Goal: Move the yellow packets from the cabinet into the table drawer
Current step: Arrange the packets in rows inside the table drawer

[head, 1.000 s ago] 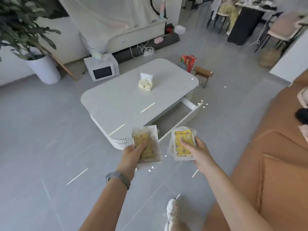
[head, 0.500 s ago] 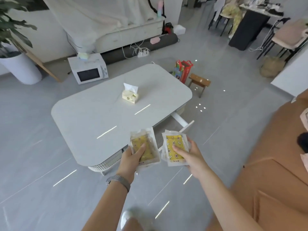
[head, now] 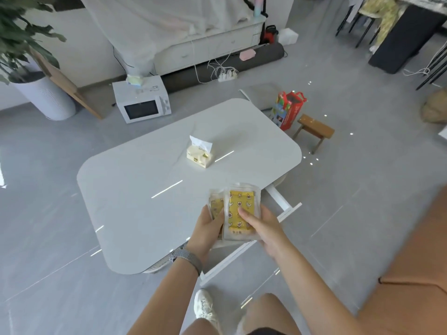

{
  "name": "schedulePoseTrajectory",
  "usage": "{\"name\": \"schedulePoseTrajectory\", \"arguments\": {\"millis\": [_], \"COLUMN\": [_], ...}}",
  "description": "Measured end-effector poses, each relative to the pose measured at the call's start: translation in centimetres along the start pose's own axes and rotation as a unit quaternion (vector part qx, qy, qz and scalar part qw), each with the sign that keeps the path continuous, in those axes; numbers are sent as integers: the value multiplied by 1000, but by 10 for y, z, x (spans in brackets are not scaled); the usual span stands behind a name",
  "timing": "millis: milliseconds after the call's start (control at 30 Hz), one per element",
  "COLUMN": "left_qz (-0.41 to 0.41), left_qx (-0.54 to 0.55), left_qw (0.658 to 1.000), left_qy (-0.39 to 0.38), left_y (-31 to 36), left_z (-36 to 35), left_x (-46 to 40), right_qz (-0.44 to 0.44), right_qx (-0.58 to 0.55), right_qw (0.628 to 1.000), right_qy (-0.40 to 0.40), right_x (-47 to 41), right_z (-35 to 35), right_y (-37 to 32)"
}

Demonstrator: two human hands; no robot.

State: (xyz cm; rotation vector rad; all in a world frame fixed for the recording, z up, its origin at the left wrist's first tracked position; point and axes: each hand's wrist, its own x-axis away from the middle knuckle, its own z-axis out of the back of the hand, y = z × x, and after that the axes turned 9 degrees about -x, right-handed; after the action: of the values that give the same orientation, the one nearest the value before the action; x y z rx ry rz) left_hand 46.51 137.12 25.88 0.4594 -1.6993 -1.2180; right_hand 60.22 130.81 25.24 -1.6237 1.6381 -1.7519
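Observation:
Two yellow packets in clear wrappers are held side by side over the near right edge of the white table (head: 150,189). My left hand (head: 208,229) grips the left yellow packet (head: 216,206), mostly covered by the other one. My right hand (head: 263,228) holds the right yellow packet (head: 242,209), thumb on its face, overlapping the left one. The open table drawer (head: 283,206) sticks out to the right just beneath and behind my hands; its inside is largely hidden by them. No cabinet that I can tie to the task is identifiable.
A tissue box (head: 199,153) stands mid-table. A microwave (head: 142,100) sits on the floor behind, a potted plant (head: 36,88) far left. A red bag (head: 287,110) and small wooden stool (head: 314,129) are beyond the table's right end. An orange sofa (head: 411,250) is to my right.
I have stepped closer to the table. My hands came together, so the right packet now overlaps the left one, above the drawer's edge.

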Motion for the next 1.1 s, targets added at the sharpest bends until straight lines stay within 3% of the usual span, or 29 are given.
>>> {"name": "schedulePoseTrajectory", "arguments": {"millis": [200,533,633,733,833,933,1100], "left_qz": [50,15,11,11,37,28,15], "left_qx": [39,77,14,24,118,152,101], "left_qw": [997,991,992,992,988,983,990], "left_qy": [35,112,129,125,89,100,100], "left_y": [34,69,67,65,52,26,-11], "left_z": [-20,-75,-85,-88,-85,-81,-71], "left_x": [-49,-103,-115,-120,-120,-122,-125], "right_qz": [-29,-8,-9,-8,-13,-17,-26], "right_qx": [1,124,148,169,183,197,176], "right_qw": [998,976,968,959,951,944,952], "right_qy": [-56,-177,-205,-227,-248,-262,-250], "right_x": [-49,-112,-127,-141,-149,-155,-165], "right_z": [10,35,46,54,55,54,57], "right_y": [-38,-104,-112,-111,-104,-89,-46]}}
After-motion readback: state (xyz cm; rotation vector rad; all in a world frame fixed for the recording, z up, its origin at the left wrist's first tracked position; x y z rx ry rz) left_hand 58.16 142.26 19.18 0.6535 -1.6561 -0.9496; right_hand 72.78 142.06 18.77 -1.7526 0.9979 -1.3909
